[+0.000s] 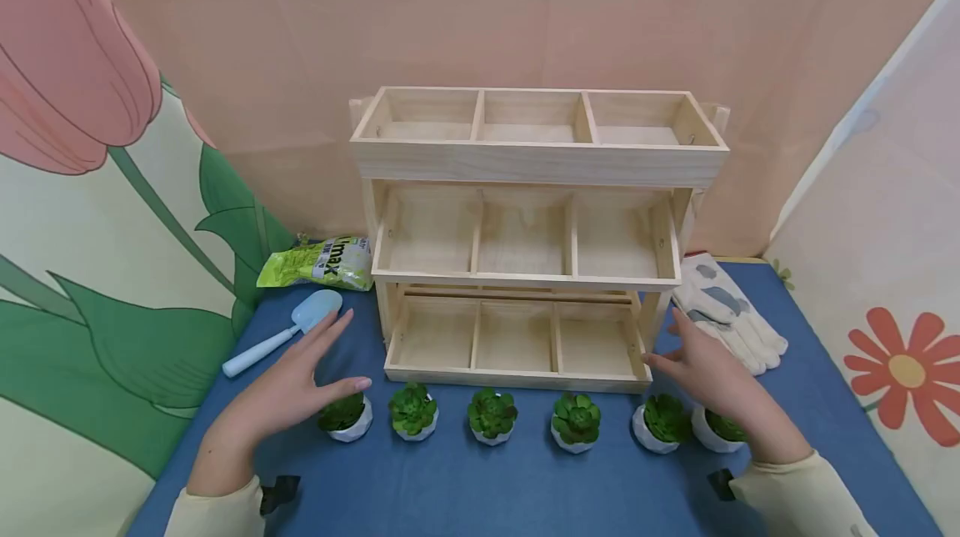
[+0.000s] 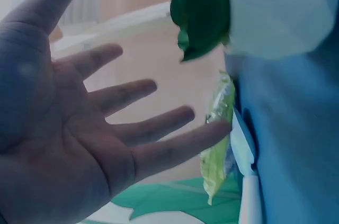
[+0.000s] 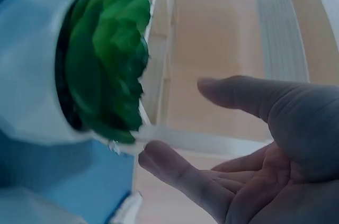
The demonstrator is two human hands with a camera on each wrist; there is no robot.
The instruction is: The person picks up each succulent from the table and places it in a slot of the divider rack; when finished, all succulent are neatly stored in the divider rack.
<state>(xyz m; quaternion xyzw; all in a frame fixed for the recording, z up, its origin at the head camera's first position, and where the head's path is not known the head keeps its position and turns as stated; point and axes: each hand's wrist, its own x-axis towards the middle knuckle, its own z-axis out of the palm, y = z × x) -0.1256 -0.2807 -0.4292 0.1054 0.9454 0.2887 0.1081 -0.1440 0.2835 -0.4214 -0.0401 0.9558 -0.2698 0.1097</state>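
Observation:
A three-tier wooden shelf stands in the middle, each tier split into three compartments. Several small green succulents in white faceted pots line up before it, among them one at the left and one near the right. My left hand hovers over the leftmost pot, fingers spread and holding nothing. By the lower tier's right end is my right hand, thumb and fingers apart with nothing between them; I cannot tell if its thumb touches the wood. In the right wrist view, a potted succulent sits close to the fingers.
Left of the shelf lie a green bag and a light blue trowel. White and grey gloves lie at the right, partly behind my right hand. A blue cloth covers the table, and a pinkish backdrop hangs behind the shelf.

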